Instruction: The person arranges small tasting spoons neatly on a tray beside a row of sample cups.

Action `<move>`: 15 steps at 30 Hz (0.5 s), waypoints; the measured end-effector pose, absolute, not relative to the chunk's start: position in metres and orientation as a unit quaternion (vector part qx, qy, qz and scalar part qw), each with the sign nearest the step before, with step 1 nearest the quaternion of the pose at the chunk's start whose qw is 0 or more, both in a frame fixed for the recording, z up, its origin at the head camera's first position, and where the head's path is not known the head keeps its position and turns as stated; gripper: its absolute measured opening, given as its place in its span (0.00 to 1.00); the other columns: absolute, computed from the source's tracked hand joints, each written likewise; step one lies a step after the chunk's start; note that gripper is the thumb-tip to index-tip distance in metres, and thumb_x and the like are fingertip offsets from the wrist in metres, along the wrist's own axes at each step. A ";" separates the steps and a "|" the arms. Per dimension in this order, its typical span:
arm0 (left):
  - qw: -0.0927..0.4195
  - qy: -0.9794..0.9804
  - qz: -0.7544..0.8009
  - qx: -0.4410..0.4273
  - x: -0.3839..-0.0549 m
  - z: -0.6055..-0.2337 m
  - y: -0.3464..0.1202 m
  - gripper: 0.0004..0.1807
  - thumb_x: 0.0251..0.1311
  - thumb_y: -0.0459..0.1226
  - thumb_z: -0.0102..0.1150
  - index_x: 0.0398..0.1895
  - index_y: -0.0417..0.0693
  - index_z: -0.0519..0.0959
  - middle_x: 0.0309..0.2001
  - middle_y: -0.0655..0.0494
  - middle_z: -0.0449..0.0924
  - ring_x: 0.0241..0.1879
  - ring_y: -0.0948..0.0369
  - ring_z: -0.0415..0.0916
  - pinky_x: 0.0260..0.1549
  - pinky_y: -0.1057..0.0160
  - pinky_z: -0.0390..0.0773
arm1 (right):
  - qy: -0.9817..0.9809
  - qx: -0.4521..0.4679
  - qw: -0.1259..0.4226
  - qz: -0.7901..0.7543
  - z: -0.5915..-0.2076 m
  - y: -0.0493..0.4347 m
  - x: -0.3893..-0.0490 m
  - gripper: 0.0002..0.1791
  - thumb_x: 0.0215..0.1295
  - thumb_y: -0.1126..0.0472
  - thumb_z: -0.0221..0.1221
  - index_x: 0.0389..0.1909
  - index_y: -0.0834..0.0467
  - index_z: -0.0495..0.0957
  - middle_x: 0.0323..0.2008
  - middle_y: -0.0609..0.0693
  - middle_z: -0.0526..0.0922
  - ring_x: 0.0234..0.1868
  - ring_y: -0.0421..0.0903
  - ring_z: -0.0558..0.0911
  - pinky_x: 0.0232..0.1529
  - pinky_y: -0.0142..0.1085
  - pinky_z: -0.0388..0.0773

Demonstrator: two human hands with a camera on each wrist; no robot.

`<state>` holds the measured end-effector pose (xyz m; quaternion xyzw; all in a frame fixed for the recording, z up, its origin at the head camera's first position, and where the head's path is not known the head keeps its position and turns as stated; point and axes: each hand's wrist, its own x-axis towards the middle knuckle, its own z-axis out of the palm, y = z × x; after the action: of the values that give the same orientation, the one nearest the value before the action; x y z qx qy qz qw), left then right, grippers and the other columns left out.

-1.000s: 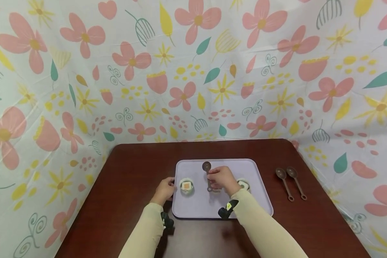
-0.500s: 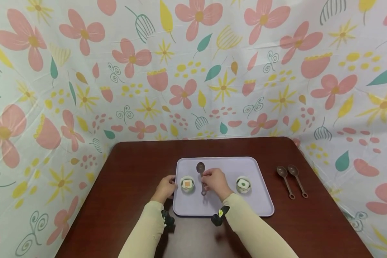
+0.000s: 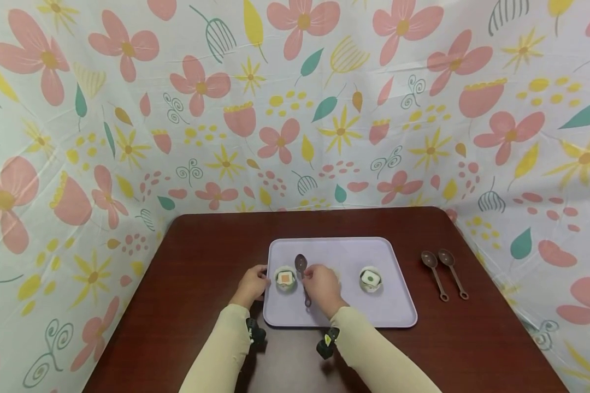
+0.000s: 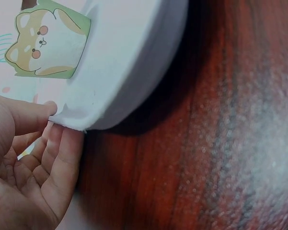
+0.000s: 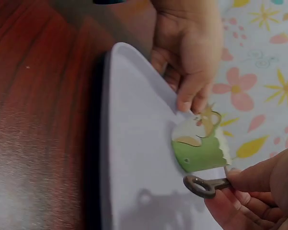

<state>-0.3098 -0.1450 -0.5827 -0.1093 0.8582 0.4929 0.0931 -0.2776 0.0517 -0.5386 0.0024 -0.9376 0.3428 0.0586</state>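
Right hand (image 3: 321,285) pinching a brown spoon (image 3: 302,275) by the handle, fingers curled round it, just over the lilac tray (image 3: 393,311). Spoon bowl pointing away from the person, sitting right beside the left-hand cup (image 3: 285,279), the one with the orange square on top; whether bowl and cup are touching cannot be told from the head view. In the right wrist view, ring end of the handle (image 5: 201,186) sticking out past the fingertips (image 5: 239,179), lying just under the green-and-white cup (image 5: 201,146) with its cartoon dog print.

Left hand (image 3: 251,286) gripping the tray's left rim, thumb (image 4: 26,115) pressing on top of the edge and fingers tucking under it, as the left wrist view is showing; holding nothing else. Same hand (image 5: 189,52) appearing at the far rim in the right wrist view, fingertips close to the cup.

Second cup (image 3: 371,279), green square on top, standing on the right part of the tray, well apart from the right hand. Two more brown spoons (image 3: 444,274) lying side by side on the dark wooden table (image 3: 201,240) to the right of the tray, handles pointing toward the person. Flowered cloth (image 3: 295,98) hanging behind and to both sides of the table.
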 end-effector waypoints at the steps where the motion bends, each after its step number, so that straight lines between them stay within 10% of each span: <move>1: 0.093 0.859 0.492 -0.108 -0.310 -0.583 -0.145 0.24 0.56 0.31 0.57 0.58 0.49 0.72 0.38 0.51 0.71 0.37 0.53 0.73 0.20 0.58 0.79 | -0.939 0.001 0.058 0.339 -0.539 0.051 -0.277 0.08 0.45 0.63 0.66 0.29 0.57 0.82 0.23 0.45 0.81 0.24 0.41 0.77 0.28 0.37 0.76; 15: 0.093 0.860 0.490 -0.102 -0.310 -0.581 -0.145 0.24 0.56 0.31 0.57 0.58 0.47 0.71 0.38 0.50 0.72 0.36 0.53 0.74 0.18 0.59 0.79 | -0.954 0.024 0.052 0.293 -0.558 0.046 -0.272 0.08 0.48 0.63 0.64 0.31 0.60 0.81 0.24 0.48 0.81 0.27 0.46 0.79 0.30 0.41 0.76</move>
<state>-0.3102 -0.1447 -0.5809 -0.1022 0.8605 0.4903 0.0932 -0.2720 0.0460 -0.5578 0.0243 -0.9543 0.2933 0.0515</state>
